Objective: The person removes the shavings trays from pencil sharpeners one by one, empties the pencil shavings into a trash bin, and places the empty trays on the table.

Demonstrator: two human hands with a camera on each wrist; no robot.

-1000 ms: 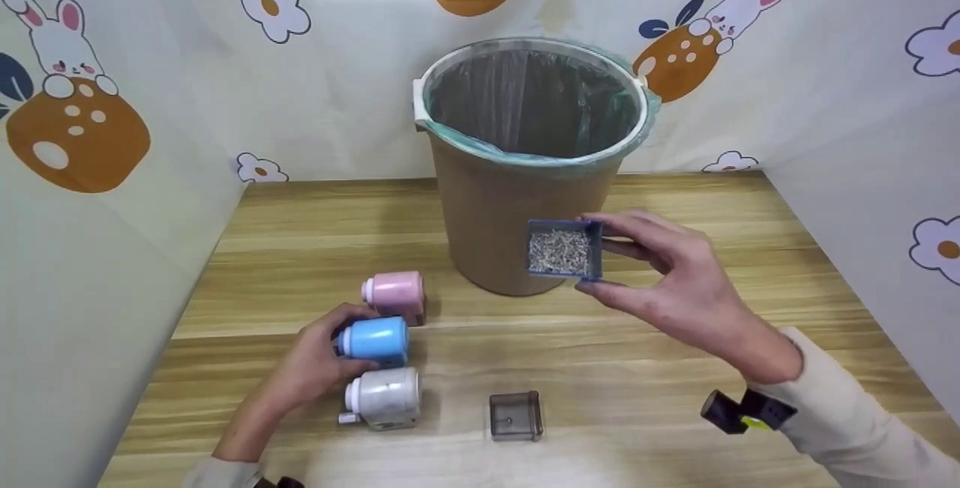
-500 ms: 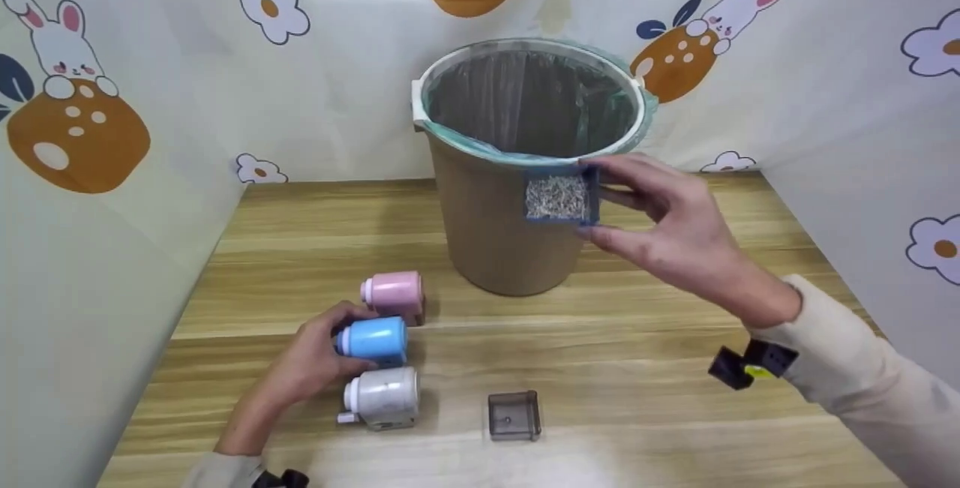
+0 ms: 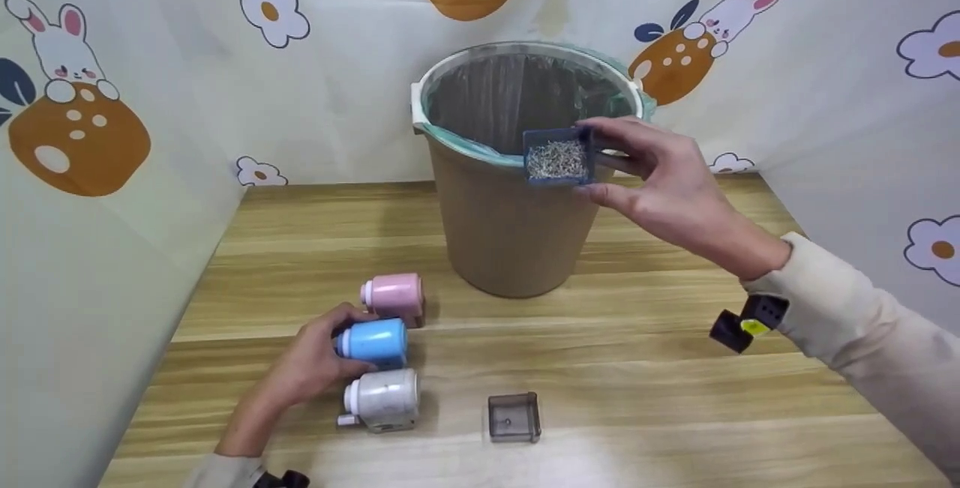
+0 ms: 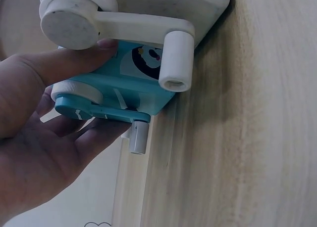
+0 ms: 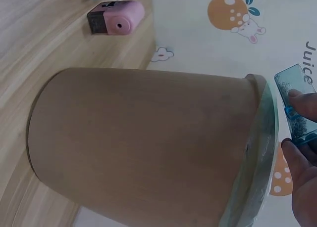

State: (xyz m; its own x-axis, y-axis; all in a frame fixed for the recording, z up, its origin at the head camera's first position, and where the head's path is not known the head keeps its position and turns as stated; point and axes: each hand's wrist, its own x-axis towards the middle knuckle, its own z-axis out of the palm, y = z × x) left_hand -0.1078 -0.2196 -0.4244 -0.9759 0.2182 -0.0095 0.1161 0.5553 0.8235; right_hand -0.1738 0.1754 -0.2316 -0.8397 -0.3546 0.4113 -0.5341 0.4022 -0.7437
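Observation:
My right hand [image 3: 671, 181] pinches a translucent blue shavings drawer [image 3: 550, 137] by its end, between thumb and fingers. Grey pencil shavings [image 3: 559, 162] fill much of it. The head view has the drawer overlapping the near rim of a brown trash bin [image 3: 514, 233]; the right wrist view places it just beyond the rim. On the table, my left hand [image 3: 311, 360] grips a blue crank pencil sharpener [image 3: 379, 339], thumb on one side and fingers on the other. Its crank [image 4: 116, 113] points toward the palm in the left wrist view.
A pink sharpener [image 3: 397, 293] stands behind the blue one and a grey-white sharpener [image 3: 390, 398] in front. A dark transparent drawer [image 3: 514, 417] lies to their right. A green plastic bag [image 3: 469, 145] lines the bin. Printed cloth walls [image 3: 337, 98] enclose the table.
My right hand has risen with the shavings drawer, away from me, from in front of the bin's side up to its rim. The left hand stays on the blue sharpener.

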